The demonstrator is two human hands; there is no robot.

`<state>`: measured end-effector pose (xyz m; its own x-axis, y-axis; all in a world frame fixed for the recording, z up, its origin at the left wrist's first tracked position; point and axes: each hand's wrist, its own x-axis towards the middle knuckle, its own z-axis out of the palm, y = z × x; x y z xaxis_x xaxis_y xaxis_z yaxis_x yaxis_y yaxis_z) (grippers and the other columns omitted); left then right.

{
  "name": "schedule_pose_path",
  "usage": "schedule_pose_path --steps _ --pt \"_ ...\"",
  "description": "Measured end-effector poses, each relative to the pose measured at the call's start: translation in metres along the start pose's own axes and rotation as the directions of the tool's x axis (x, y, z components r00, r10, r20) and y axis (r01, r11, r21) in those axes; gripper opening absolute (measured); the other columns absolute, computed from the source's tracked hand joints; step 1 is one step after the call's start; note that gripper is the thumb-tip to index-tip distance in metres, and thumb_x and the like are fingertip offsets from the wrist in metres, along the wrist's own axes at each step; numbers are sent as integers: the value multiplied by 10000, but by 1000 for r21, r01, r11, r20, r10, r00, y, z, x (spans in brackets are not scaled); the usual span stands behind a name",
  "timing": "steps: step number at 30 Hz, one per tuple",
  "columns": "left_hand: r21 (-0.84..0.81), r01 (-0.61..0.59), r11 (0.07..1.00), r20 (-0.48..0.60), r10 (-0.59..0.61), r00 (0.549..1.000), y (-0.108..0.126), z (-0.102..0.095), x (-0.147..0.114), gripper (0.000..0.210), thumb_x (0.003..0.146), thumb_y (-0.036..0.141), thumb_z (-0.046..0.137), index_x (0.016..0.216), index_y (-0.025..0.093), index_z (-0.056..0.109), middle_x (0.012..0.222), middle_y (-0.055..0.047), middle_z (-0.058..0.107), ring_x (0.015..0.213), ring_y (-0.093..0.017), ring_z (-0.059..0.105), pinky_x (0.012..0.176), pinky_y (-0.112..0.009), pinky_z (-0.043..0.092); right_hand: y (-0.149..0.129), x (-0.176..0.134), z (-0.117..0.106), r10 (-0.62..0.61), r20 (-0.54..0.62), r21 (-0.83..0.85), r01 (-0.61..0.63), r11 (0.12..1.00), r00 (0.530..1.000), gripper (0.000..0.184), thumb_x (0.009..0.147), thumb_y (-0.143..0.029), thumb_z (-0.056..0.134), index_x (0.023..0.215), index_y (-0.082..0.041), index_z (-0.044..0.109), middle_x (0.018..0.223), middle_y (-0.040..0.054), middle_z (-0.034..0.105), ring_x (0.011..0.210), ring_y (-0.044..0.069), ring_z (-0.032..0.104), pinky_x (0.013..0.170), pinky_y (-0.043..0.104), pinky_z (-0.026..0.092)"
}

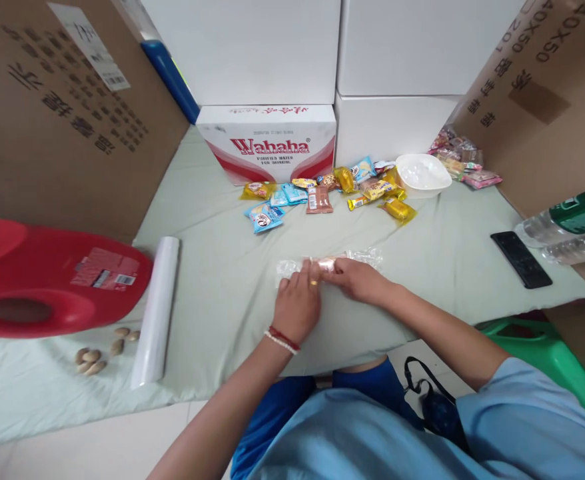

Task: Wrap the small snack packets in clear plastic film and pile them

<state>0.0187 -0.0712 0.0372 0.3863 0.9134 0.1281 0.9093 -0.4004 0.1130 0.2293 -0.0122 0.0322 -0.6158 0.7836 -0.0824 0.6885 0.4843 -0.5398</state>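
Note:
Both of my hands are at a small pinkish-brown snack packet (327,265) lying on the cloth, with crinkled clear plastic film (367,256) stretching out on either side of it. My left hand (298,298) presses its closed fingers down on the film and the packet's left end. At the right end, my right hand (360,279) grips the packet between thumb and bent fingers. Parts of the packet are hidden under the fingers. Beyond the hands lie several wrapped snacks, among them a blue packet (264,218) and a brown packet (318,200).
A Wahaha carton (272,150) and white boxes stand behind. To the left are a red jug (62,267), a white film roll (157,313) and several nuts (90,360). A white bowl (424,175), black phone (521,259) and plastic bottles (572,217) are on the right.

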Motion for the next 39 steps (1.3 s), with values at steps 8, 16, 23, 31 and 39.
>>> schedule_pose_path --steps 8,16,23,31,39 --pt "11 7 1000 174 -9 985 -27 25 22 541 1004 242 487 1474 -25 501 1510 -275 556 1312 -351 590 1112 -438 472 13 9 1 -40 -59 -105 34 994 997 714 904 -234 739 1573 -252 491 1551 191 447 1259 306 609 1031 444 521" --pt "-210 262 942 182 -226 957 -22 19 48 329 923 63 441 1140 114 682 1100 -174 711 979 -281 703 862 -377 548 14 22 5 -71 -242 120 103 987 968 642 822 -128 706 1452 -213 615 1231 118 694 1086 251 671 987 381 529" --pt "-968 244 -60 250 -125 960 -27 11 34 439 722 287 756 1136 178 662 1057 -89 746 981 -256 711 920 -390 557 14 13 5 -148 -406 256 268 929 902 603 800 -84 671 1381 -246 668 1129 77 646 993 200 656 868 320 541" --pt "-838 374 -398 482 -219 848 -15 11 23 521 558 324 1021 947 115 745 896 -59 771 793 -165 683 770 -270 519 -8 -3 16 -310 -316 81 351 933 897 695 932 -124 605 1583 -288 426 1507 160 488 1289 261 581 1019 416 549" --pt "-653 370 -661 563 -97 821 -12 4 12 567 585 251 1007 1094 109 799 1029 -113 814 911 -215 755 848 -268 573 9 -29 18 -157 -609 -73 142 987 777 431 1056 -239 493 1474 -273 591 1304 132 712 1041 258 662 935 436 547"
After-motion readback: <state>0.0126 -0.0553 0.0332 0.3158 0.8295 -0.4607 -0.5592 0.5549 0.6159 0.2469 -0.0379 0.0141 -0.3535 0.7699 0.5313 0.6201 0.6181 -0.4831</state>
